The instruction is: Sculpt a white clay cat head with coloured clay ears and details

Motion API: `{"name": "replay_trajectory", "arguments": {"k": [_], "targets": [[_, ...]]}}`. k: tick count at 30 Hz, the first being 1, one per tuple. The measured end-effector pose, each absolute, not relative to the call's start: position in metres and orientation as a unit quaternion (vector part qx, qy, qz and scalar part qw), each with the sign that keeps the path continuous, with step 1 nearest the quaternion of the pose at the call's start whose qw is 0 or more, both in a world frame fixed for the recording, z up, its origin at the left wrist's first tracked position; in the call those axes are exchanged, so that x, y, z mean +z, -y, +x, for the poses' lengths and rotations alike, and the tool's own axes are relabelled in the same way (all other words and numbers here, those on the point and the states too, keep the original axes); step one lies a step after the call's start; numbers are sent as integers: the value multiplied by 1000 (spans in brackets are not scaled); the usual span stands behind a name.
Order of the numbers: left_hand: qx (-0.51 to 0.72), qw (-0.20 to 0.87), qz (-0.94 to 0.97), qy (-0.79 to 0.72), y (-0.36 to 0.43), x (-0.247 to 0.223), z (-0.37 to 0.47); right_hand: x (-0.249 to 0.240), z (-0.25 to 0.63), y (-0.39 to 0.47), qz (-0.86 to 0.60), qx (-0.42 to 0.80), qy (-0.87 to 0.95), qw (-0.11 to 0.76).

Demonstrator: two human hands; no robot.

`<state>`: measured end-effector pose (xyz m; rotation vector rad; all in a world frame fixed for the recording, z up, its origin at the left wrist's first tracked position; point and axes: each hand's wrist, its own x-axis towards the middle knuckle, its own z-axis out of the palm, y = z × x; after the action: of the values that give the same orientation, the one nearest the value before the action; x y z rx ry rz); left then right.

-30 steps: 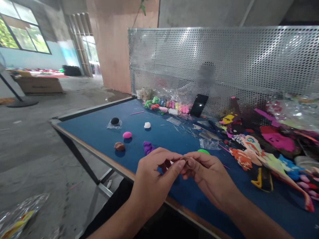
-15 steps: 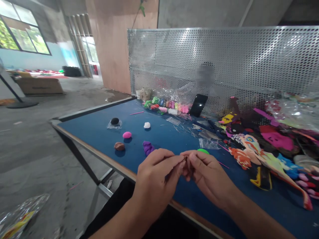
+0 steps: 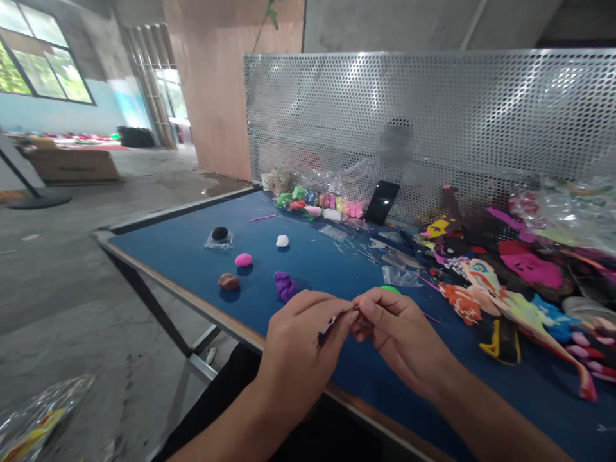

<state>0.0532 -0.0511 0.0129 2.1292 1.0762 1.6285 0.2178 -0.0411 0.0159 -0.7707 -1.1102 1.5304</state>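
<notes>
Both hands meet over the front edge of the blue table, pinching a small piece of brown modelling clay (image 3: 357, 310) that my fingers mostly cover. My left hand (image 3: 308, 337) holds it from the left, thumb and forefinger closed. From the other side, my right hand (image 3: 399, 333) grips it between thumb and fingers. Just beyond my left hand lies a twisted purple clay lump (image 3: 285, 287). A green piece (image 3: 390, 290) peeks out behind my right hand. Farther left are a brown lump (image 3: 229, 282), a pink ball (image 3: 243, 260), a white ball (image 3: 282, 240) and a black ball (image 3: 220, 233) on clear film.
A black phone (image 3: 382, 202) leans against the perforated metal screen (image 3: 433, 102). Packs of coloured clay (image 3: 322, 204) lie along the back. Finished clay figures (image 3: 500, 289) and plastic bags (image 3: 553, 212) crowd the right. Behind the screen sits a person (image 3: 397, 147).
My fingers have shifted slightly around the brown clay, and less of it shows now. A gap has opened between my left thumb and forefinger. The whole view has drifted a little.
</notes>
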Motion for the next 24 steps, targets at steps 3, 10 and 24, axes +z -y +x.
{"name": "replay_trajectory", "arguments": {"k": [3,10,24], "targets": [[538,177,721,-400,50,16,48,17,218,39,-335,627,448,542],[605,198,670,-382,50,20,50,14,216,40,-322,640,436,545],[576,43,744,-336,47,7,52,12,218,37,-322,665,410,535]]}}
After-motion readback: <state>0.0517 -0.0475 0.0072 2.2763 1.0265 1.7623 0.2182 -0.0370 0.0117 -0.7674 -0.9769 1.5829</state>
